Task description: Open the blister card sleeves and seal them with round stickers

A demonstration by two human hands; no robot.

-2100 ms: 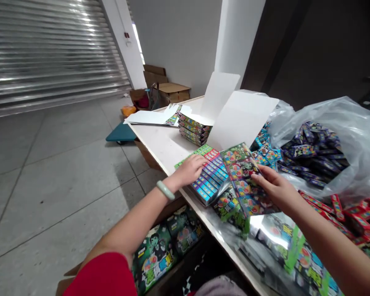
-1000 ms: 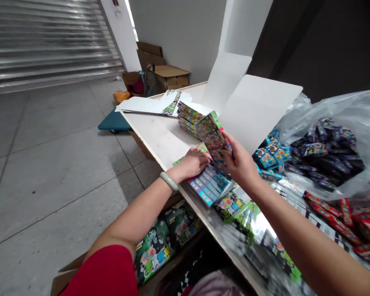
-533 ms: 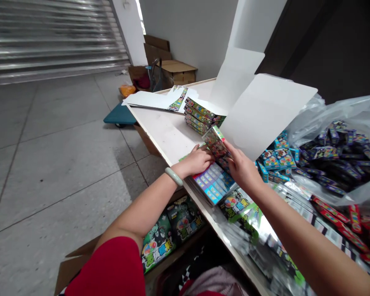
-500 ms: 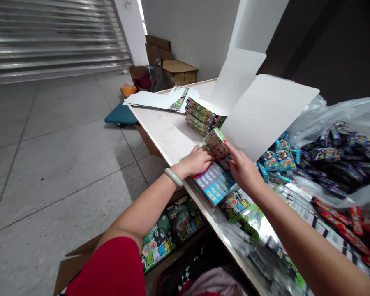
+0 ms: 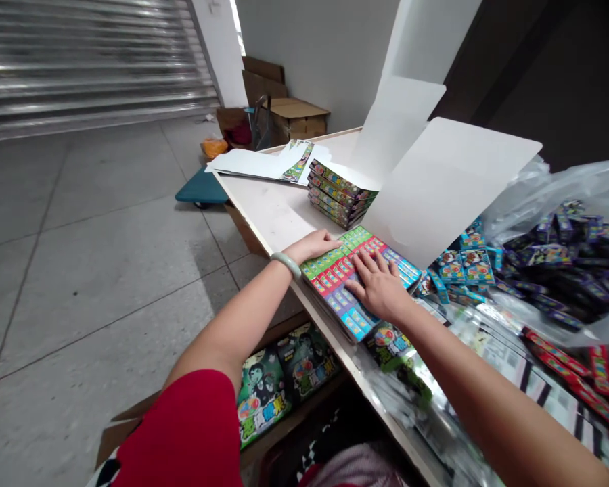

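Two hands in view, both open, neither gripping. Target is a flat block of small green, red and blue printed boxes [image 5: 355, 284], packed side by side on the table's near edge; exact box count unclear. My right hand [image 5: 378, 287] is on top of it, fingers spread, palm down. My left hand [image 5: 312, 247] is flat, fingers together, touching the block's far-left side. One pale green bangle [image 5: 285, 265] on the left wrist, red sleeve [image 5: 183, 433] above that arm.

Below the edge: an open brown cardboard box [image 5: 116, 433] with 2 visible green candy packs [image 5: 261, 399].

On the white table [image 5: 268, 210]: shiny film-wrapped packs [image 5: 396, 352] just right of the block. Beyond it, one stack of printed boxes [image 5: 337, 193], about 5 layers, beside 2 raised white card flaps [image 5: 436, 189]. One flat white card sheet [image 5: 254, 164] lies further along.

Right side: loose teal boxes [image 5: 461, 265], red boxes [image 5: 591, 379], and one clear plastic bag [image 5: 517, 230] of dark purple boxes [image 5: 553, 267].

Far: one teal wheeled dolly [image 5: 200, 188], stacked brown cartons [image 5: 294, 115], one metal roller shutter [image 5: 81, 67].
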